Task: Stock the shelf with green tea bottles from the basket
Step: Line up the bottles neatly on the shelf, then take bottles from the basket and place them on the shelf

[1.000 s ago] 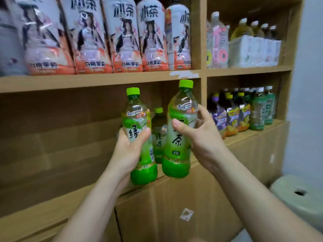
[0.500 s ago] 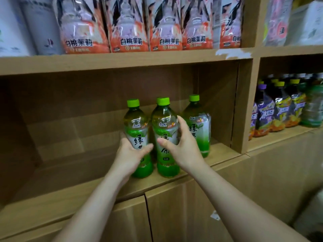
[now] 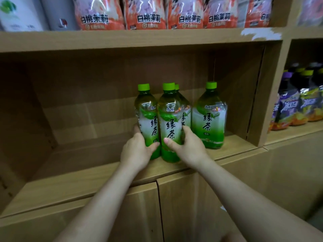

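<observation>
My one view, head camera, wide-angle, looking forward and slightly down into the shelf (image 3: pixel 90 179), close in, green tea bottles (image 3: pixel 170 123) mid-frame, left hand (image 3: pixel 136 151) and right hand (image 3: pixel 190 149) just below centre, forearms from the bottom edge.

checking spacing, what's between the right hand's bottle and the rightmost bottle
Head view: a rear bottle shows between them, further back, above the right hand.

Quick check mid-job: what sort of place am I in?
Probably a small shop or stockroom: wooden shelves hold a row of matching pink-and-orange bottles above, purple-labelled bottles in the next bay, and green tea bottles here.
</observation>
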{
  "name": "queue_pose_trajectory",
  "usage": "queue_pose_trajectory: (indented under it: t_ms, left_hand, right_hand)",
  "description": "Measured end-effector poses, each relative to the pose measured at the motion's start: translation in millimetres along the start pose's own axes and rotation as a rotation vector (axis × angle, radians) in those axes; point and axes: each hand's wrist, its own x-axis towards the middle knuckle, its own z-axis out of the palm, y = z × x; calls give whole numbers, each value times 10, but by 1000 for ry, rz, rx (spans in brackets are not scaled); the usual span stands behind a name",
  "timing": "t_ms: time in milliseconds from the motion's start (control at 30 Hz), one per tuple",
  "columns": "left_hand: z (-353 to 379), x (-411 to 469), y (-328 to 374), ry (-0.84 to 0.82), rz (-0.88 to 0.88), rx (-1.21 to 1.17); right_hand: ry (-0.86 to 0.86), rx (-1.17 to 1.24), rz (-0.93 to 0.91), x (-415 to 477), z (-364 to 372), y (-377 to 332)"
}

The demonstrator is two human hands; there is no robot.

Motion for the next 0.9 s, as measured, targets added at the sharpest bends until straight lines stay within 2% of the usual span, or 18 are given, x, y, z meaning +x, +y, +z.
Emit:
queue_pose_trajectory:
  t_ms: [67,100,167,200,233,300,367,500,633,767,900]
  left_hand:
    - [3,-73,-6,8,-18,2]
    - [-15,-146,-3,101,15,1]
    - [-64,-378,80,388,243,-107]
    - [-77,-516,197,469,396,-197]
    - [-62,-652,347,457,537,-275]
    - [75,-917,708,261,770,-391]
    - [334,-1178,1097,57,913,-496]
    - [899,-1592,1754,-203,966,-664]
    - [1455,-2083,2346,-533,997,-743]
    - [2090,-2607,2847,-860,1042,-656]
    - [2687,-3225,3278,-1033,1218,-495]
  right_hand:
    - [21,-64,44,-77,-113,-36]
    - [20,-41,39,-128,-216,-47]
    - [-14,67,15,-306,-512,-49]
    - [-23,118,0,-431,-698,-27]
    - [-24,157,-11,-579,-898,-6]
    - [-4,192,4,-898,-1289,92]
    - [59,186,63,-1242,-1687,247]
    - [182,65,213,-1968,-2453,560]
    - [343,-53,395,-2689,-3160,902]
    - [534,-131,627,-3408,-3515,1357]
    - [702,-76,861,-4069,-3523,1970]
